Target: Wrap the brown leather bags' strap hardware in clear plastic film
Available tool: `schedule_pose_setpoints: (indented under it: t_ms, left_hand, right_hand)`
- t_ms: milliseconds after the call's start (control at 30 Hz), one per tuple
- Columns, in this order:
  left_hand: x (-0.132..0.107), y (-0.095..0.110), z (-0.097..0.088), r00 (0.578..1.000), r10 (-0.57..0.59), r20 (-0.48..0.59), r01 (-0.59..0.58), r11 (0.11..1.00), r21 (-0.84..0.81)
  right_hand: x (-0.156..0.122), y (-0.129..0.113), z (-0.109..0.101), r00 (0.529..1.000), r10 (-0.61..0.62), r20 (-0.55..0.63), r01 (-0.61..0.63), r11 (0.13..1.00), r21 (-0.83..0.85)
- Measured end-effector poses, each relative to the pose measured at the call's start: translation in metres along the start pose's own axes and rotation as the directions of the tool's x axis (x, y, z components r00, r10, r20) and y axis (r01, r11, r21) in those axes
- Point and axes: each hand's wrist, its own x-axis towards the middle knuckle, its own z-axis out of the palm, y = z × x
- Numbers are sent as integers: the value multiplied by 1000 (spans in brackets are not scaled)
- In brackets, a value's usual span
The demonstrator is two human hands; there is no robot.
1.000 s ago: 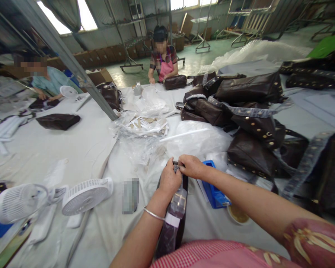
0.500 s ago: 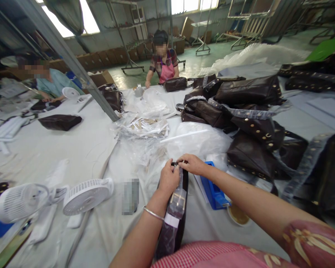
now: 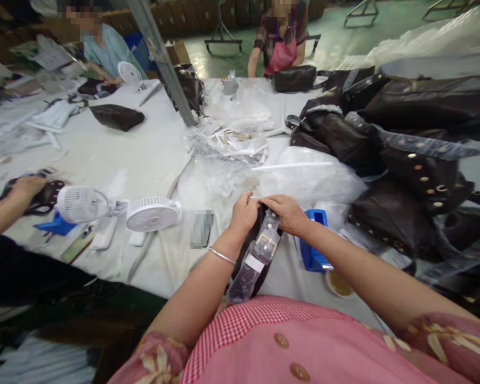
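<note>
A dark brown leather handbag (image 3: 246,250) stands on the table against my apron. Its strap (image 3: 267,241), wrapped in clear plastic, runs along the top with a gold buckle and a white paper band. My left hand (image 3: 245,214) is closed on the bag's far end from the left, thumb raised. Across from it, my right hand (image 3: 287,213) curls over the same end, its fingers bent on the strap and top edge. What the fingertips pinch there is hidden.
Dark handbags (image 3: 388,213) are heaped at the right. A blue tape dispenser (image 3: 314,240) and a round tub (image 3: 340,282) stand by my right arm. White fans (image 3: 154,214) and a phone (image 3: 202,229) lie left. A metal post (image 3: 164,64) rises ahead. Co-workers sit across and at left.
My view has tipped down and turned left, showing more apron and a co-worker's hand at left. My right hand has come further down over the bag's end. Both hands stay at the bag.
</note>
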Motion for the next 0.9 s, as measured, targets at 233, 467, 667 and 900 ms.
schedule_pose_setpoints:
  t_ms: [233, 467, 667, 900]
  left_hand:
    - [-112, -21, -72, 911, 153, 384, -149, 988, -40]
    - [-151, -63, -50, 914, 400, 65, -380, 790, 480]
    - [-163, -59, -60, 967, 253, 20, -251, 943, 217]
    - [-162, -53, -82, 982, 145, -120, -137, 988, 69]
  right_hand:
    - [14, -11, -7, 977, 206, 53, -195, 967, -161]
    - [18, -29, -6, 948, 315, 50, -299, 931, -210]
    - [-17, -21, -3, 949, 238, -209, -249, 968, -27]
    - [-112, -79, 37, 786, 471, -400, -263, 840, 474]
